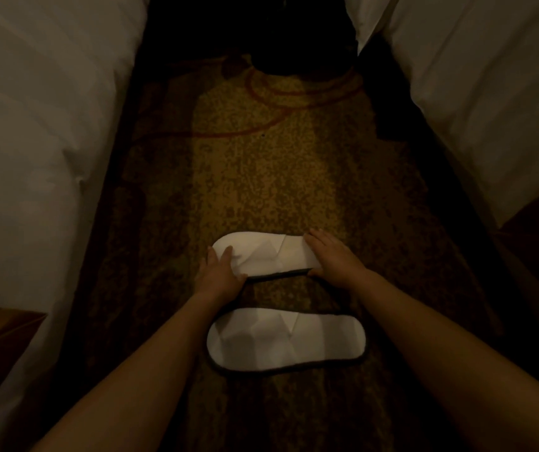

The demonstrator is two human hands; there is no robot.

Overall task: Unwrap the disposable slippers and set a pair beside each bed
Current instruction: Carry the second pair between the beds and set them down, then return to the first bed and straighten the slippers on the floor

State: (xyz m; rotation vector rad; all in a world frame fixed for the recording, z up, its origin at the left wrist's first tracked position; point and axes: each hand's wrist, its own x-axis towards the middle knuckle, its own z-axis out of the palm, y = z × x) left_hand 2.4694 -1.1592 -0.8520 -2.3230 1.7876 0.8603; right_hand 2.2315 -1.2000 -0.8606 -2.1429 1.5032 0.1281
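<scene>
Two bare forearms reached down from the near edge over a patterned carpet (261,177) in the dim aisle between two white-covered beds, the left bed (33,141) and the right bed (490,93). Nearest the person, one white slipper (286,342) with a dark rim lay flat on the floor, sideways to the aisle. Just beyond it, a second slipper (261,254) was tilted with its near edge lifted off the carpet. The left hand (221,272) clasped its left end, fingers spread over the top; the right hand (333,259) gripped the right end, thumb underneath. The two slippers lay near each other, not touching.
</scene>
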